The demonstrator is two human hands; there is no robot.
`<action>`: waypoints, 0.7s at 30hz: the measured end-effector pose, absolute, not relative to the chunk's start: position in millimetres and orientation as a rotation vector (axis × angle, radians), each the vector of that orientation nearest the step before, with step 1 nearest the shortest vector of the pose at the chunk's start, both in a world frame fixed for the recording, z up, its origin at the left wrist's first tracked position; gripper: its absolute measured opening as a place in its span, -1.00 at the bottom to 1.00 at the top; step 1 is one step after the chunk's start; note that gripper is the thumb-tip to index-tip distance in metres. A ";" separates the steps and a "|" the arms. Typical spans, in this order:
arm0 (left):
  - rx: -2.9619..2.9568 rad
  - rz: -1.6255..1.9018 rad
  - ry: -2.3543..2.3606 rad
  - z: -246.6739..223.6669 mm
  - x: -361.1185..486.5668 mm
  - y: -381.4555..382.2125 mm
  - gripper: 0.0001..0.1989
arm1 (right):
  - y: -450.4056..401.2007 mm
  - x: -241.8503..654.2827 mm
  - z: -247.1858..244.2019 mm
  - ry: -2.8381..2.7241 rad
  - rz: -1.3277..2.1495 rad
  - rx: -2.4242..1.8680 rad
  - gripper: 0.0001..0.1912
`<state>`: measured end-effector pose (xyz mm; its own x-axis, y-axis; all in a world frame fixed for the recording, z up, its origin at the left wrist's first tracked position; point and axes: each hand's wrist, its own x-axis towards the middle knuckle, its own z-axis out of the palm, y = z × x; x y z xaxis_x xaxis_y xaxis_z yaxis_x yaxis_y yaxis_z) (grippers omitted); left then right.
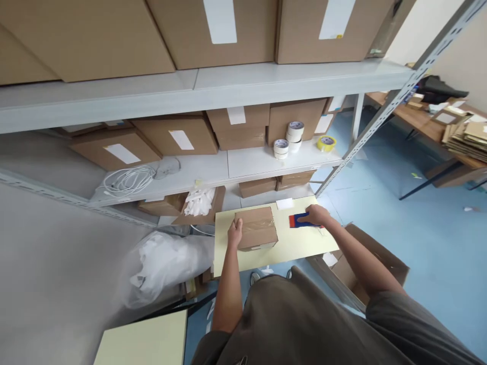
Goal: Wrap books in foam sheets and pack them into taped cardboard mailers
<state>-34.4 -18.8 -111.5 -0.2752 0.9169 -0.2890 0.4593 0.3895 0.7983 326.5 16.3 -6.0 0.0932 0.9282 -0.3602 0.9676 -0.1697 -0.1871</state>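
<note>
A small cardboard box [258, 235] with clear tape across its top sits on the pale yellow tabletop [232, 262]. My left hand [235, 233] grips its left side, thumb up at the top edge. To the right of the box, my right hand [316, 215] is wrapped around a blue hand tool with a red front end, which looks like a tape dispenser [300, 220]. It is held over the tabletop, apart from the box. Behind it, near the back edge, lies a white slip of paper [284, 204].
A metal shelf rack [243, 86] with cardboard boxes rises behind the tabletop. On its middle level are white tape rolls [281, 147], a yellow tape roll [326, 143] and coiled cable [129, 180]. A plastic bag [167, 263] stands left; an open carton [375, 256] stands right.
</note>
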 end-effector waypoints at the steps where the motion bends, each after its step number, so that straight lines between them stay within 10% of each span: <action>1: 1.190 0.754 1.891 -111.4 -32.8 -17.8 -0.41 | 15.4 335.6 -9.8 1.940 -0.609 2.267 -0.63; 21: 1.184 0.687 1.972 -110.7 -30.9 -11.7 -0.38 | -47.2 365.4 -177.5 1.829 -0.912 2.385 -0.64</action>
